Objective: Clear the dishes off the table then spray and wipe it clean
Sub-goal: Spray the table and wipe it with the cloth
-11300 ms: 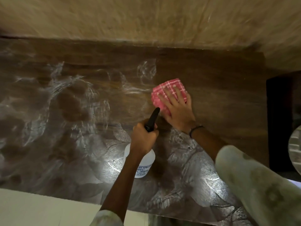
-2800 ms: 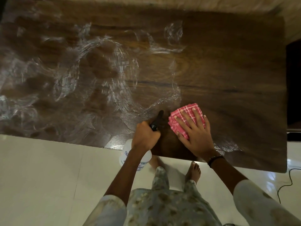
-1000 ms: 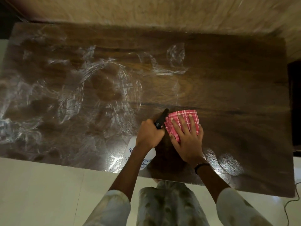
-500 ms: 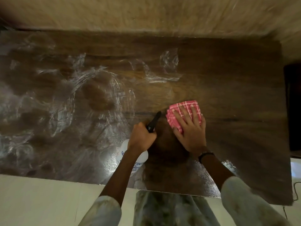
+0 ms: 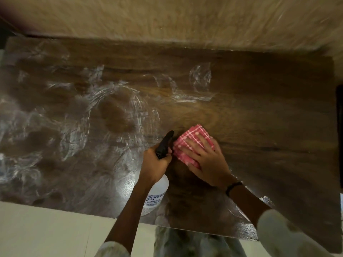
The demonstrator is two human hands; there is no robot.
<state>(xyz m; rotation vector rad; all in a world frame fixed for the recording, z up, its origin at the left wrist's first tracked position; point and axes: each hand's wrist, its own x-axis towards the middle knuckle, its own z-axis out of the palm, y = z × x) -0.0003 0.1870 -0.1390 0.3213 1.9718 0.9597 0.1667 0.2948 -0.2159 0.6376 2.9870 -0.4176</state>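
The wipe step is being done: a folded pink cloth is being pressed flat on the wooden surface under the spread right hand, grip open, palm down. The spray bottle is being held in the closed left hand, grip wrapped around its black trigger head, just at 9 o'clock of the cloth. Wet streaks are showing from 9 to 11 o'clock, likely unwiped spray, though blur hampers this. Firm overlapping passes toward those streaks are being called for, and no dishes are being seen.
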